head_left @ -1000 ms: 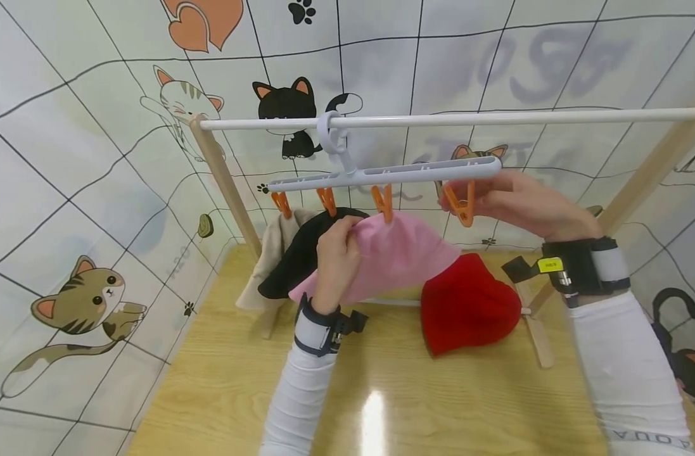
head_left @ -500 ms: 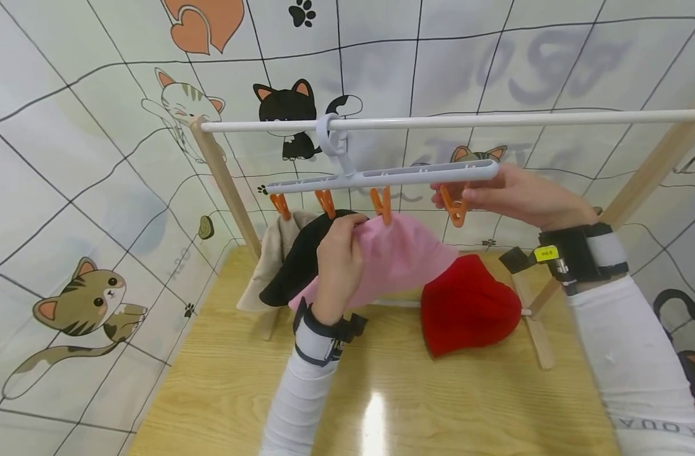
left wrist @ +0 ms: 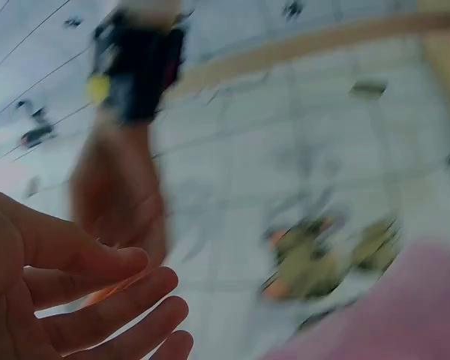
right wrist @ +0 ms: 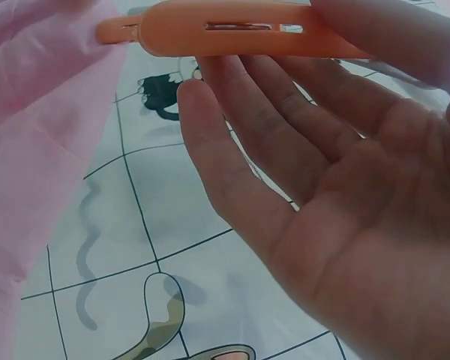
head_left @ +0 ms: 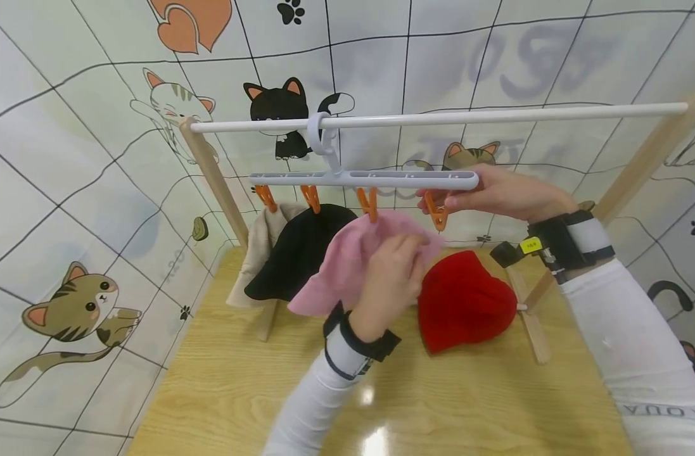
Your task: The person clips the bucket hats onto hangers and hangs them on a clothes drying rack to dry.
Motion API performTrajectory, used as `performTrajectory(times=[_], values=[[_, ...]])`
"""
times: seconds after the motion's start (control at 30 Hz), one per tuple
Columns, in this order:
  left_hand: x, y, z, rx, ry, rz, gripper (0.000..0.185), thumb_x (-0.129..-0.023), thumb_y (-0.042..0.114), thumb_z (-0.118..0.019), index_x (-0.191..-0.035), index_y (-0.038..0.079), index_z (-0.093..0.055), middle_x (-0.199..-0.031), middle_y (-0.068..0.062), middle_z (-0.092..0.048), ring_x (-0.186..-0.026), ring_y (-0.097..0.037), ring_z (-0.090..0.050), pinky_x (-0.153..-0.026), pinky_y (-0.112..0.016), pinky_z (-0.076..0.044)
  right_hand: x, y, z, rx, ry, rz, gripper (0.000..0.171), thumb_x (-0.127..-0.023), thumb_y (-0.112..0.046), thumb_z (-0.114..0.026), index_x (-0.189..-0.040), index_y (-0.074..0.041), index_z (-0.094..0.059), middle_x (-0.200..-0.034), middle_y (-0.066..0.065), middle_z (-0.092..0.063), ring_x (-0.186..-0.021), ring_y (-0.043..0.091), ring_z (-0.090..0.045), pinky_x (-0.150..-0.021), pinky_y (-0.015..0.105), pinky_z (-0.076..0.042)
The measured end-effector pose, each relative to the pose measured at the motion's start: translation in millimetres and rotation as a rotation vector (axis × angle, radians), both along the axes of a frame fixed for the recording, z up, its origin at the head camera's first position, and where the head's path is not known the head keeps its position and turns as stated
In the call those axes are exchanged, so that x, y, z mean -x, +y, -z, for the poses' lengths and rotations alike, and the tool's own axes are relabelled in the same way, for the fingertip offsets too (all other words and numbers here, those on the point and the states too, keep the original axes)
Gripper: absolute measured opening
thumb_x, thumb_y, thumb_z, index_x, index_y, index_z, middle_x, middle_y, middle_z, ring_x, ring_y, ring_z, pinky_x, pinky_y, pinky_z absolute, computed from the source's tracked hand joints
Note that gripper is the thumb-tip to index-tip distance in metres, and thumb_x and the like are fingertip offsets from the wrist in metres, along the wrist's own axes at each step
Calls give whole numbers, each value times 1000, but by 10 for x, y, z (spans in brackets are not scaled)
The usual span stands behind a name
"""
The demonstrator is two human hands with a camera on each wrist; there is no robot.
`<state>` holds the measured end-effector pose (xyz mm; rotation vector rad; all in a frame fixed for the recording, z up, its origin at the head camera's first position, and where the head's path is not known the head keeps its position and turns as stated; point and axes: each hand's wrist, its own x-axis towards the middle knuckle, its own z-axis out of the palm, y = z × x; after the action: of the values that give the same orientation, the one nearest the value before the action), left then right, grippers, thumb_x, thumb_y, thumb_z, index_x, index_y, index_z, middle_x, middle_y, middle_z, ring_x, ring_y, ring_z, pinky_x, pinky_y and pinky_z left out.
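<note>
- Right hand: raised at the right end of the white clip hanger, thumb and fingers pinching the rightmost orange clip; the right wrist view shows the clip held across the fingertips while the palm lies open below it.
- Left hand: in front of the pink hat, fingers at the cloth's right edge; whether they pinch the cloth cannot be told. In the blurred left wrist view its fingers are loosely curled and hold nothing visible.
- Pink hat: hangs from the third orange clip, between the black hat and the red hat.
- Red hat: lies on the wooden table, below the pinched clip, against the rack's base.
- Beige hat: hangs on the leftmost clip, partly behind the black hat.
- Clip hanger: hooked over the white rail of the wooden rack.
- Background: a cat-patterned wall.
</note>
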<state>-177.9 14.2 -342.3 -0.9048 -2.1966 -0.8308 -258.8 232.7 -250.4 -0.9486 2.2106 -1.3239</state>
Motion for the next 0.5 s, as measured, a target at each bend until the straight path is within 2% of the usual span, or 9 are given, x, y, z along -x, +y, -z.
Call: performTrajectory(times=[0.13,0.23,0.33,0.5], values=[[67,447,338,176,-223,79,18,-88,4,-65,-105,5,-66,-96,-5,-66,-83,-12,-59,-74,-15,-45,37,-12,1,-4,0,-27,44,-96,-8,-58,-139,-8,-51,-134,9,-56,-121,29,-50,-98,38,-42],[91,784,599,307,-370,108,21,-89,10,-66,-110,9,-67,-98,0,-67,-81,-5,-57,-69,-11,-44,53,1,-10,-10,11,-35,43,-95,-8,-59,-137,-7,-52,-132,10,-57,-119,29,-52,-98,38,-42],[74,1037,822,417,-424,117,24,-89,14,-67,-113,13,-67,-94,6,-66,-73,1,-52,-64,-9,-42,59,4,-22,-8,3,-44,41,-95,-7,-59,-136,-6,-53,-129,11,-59,-117,31,-54,-98,38,-42],[27,1303,1139,531,-433,101,21,-89,18,-69,-110,20,-67,-81,13,-61,-64,2,-45,-56,-9,-35,47,0,-3,4,-47,-43,41,-95,-9,-60,-136,-7,-53,-130,11,-57,-116,32,-53,-99,43,-41]])
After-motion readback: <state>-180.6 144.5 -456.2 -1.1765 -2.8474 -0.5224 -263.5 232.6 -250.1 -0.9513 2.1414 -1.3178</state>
